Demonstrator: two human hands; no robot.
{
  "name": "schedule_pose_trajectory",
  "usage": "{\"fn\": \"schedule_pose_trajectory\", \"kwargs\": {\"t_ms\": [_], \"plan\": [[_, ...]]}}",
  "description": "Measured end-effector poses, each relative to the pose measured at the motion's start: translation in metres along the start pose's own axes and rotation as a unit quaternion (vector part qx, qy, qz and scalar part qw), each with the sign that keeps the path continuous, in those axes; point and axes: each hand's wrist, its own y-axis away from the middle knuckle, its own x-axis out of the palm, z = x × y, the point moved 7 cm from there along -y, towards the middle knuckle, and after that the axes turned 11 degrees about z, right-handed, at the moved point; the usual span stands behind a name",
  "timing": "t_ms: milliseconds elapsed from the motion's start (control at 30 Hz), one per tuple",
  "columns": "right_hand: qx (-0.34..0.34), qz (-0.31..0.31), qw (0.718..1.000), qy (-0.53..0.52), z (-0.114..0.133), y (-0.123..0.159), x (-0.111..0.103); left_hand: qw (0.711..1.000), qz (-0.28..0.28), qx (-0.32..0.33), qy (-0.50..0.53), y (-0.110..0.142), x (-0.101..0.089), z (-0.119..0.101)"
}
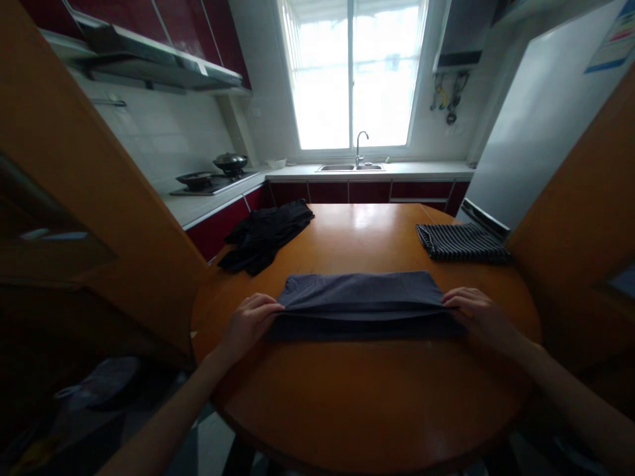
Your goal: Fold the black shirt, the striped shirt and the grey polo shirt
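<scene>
A dark grey-blue garment (362,291) lies on the wooden table in front of me, folded into a wide, flat strip. My left hand (254,317) pinches its left end between thumb and fingers. At the opposite end, my right hand (469,309) grips the right edge in the same way. Between the two hands the near edge of the upper layer is held slightly raised, and a darker layer shows beneath it. The exact kind of garment cannot be made out from its folds.
On the round wooden table (367,396), a crumpled black garment (270,233) lies at the back left. A folded black-and-white striped cloth (461,241) rests at the back right. Beyond stand a counter with a sink (350,167), a stove with pans (231,162) and a fridge (536,125).
</scene>
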Motion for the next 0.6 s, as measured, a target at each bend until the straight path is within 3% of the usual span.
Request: {"fn": "schedule_pose_trajectory", "kwargs": {"t_ms": [133,400,600], "plan": [[0.026,-0.026,0.999,-0.026,-0.004,0.004,-0.007,0.999,-0.02,-0.016,0.043,0.001,-0.005,0.006],[-0.018,0.025,1.0,-0.001,0.006,0.022,0.014,0.997,0.007,-0.001,0.073,0.02,0.011,0.004],[-0.012,0.017,1.0,0.012,0.008,0.023,0.01,0.996,-0.006,-0.005,0.085,0.021,0.005,-0.001]]}}
